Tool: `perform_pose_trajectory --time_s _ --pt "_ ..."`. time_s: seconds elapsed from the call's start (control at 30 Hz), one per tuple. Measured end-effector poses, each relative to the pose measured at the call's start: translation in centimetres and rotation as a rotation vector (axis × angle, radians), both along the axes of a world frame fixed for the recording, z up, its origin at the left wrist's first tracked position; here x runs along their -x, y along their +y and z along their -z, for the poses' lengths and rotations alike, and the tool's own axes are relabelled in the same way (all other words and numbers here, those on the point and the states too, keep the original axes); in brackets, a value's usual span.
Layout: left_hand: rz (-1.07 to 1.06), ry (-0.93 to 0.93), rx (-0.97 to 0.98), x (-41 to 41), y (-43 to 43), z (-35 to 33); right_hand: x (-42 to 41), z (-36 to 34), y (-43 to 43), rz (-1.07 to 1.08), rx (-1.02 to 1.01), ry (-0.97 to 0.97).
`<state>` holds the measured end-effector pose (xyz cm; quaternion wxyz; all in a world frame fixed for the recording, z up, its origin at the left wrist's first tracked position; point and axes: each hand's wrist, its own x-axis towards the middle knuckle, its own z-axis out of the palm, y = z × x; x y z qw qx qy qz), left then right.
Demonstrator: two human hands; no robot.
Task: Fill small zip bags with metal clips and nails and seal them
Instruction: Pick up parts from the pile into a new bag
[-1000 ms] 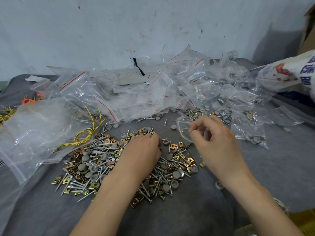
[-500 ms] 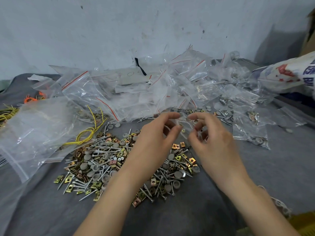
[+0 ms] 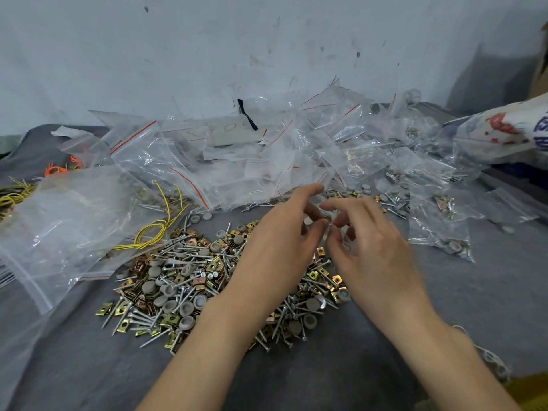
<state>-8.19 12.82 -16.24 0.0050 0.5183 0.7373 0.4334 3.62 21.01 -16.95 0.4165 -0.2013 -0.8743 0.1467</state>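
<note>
A heap of loose nails, brass-coloured metal clips and grey round caps (image 3: 189, 280) lies on the grey cloth in the middle. Above its right part my left hand (image 3: 281, 247) and my right hand (image 3: 370, 247) meet around a small clear zip bag (image 3: 333, 229). Both hands pinch the bag between thumb and fingers; the bag is mostly hidden by the fingers and blurred. What my left hand brought to the bag cannot be made out.
A pile of empty clear zip bags with red strips (image 3: 237, 167) runs along the back. Filled small bags (image 3: 439, 229) lie at the right. A large clear bag (image 3: 59, 221) and yellow wire (image 3: 154, 229) sit left. A printed sack (image 3: 504, 132) is far right.
My left hand rose from the heap of hardware to the small bag that my right hand holds. Both hands now work at the bag, slightly higher than before.
</note>
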Motion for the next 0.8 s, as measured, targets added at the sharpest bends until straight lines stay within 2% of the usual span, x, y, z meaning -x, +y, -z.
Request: perform_pose_trajectory --time_s 0.33,0.53,0.63,0.7,0.8 --pt "0.039 0.141 0.075 -0.1 -0.3 0.4 0.1 0.4 0.1 -0.021 -0.011 -0.009" --pt "0.084 0.038 -0.012 1.0 -1.3 0.3 0.1 0.2 0.4 -0.024 0.042 0.057" --pt "-0.043 0.007 -0.074 2.9 -2.1 0.0 -0.1 0.1 0.5 -0.011 0.095 0.061" --pt "-0.211 0.028 0.035 5.0 -2.8 0.0 -0.2 0.0 0.4 -0.011 0.114 0.05" --pt "-0.375 0.161 0.392 7.4 -3.8 0.8 -0.4 -0.1 0.3 -0.014 0.13 0.039"
